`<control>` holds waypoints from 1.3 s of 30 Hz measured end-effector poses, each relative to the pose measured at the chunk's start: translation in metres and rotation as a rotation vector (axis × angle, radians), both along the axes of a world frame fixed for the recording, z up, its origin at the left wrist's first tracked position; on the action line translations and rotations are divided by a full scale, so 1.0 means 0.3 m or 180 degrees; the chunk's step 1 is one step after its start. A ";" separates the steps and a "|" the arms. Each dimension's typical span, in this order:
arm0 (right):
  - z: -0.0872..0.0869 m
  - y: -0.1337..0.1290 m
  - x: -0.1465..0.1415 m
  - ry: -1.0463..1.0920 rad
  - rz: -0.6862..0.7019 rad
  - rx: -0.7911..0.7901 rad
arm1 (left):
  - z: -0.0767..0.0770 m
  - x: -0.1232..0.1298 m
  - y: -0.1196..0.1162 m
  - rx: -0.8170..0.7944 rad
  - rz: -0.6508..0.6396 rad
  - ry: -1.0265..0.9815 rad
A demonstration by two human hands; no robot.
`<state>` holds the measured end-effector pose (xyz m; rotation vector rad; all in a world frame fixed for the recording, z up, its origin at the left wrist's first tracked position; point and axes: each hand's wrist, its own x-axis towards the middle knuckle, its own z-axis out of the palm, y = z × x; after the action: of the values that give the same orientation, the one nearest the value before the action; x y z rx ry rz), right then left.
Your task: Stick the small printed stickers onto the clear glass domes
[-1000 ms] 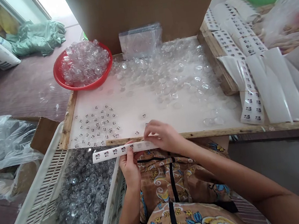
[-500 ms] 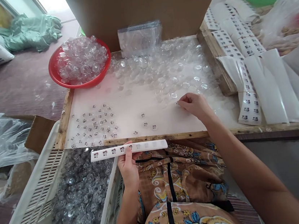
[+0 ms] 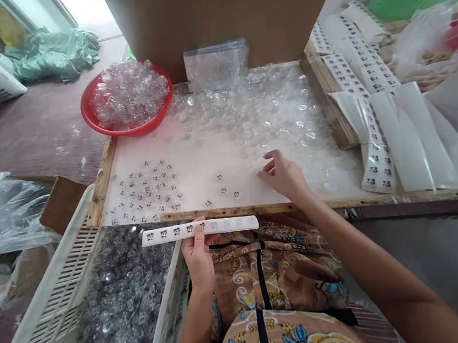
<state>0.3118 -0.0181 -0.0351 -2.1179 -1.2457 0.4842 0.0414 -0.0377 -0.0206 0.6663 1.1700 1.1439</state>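
My left hand pinches a white strip of panda stickers by its middle, level along the front edge of the white board. The strip's left part bears dark pandas; its right part looks pale. My right hand is over the board, thumb and index finger apart, nothing visible between them. Clear domed pieces cover the board's back and right. Several pieces with pandas lie at the left, a few more near the front middle.
A red bowl of clear pieces stands at the back left. Below it is a white crate holding many pieces. Sticker strips lie at the right beyond a wooden rail. A cardboard panel rises behind.
My right hand has moved a little left and toward me, and its pinched thumb and index finger have parted. The small panda sticker at its fingertips no longer shows. My left hand still holds the strip.
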 end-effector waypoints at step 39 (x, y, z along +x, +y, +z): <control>0.134 -0.055 -0.239 0.1719 0.1039 0.1083 | -0.011 0.001 -0.003 -0.0007 -0.0341 -0.0126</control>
<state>0.2400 -0.0346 0.0051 -1.3791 -1.2417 0.8516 0.0417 -0.0387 -0.0240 0.6935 1.0893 1.0610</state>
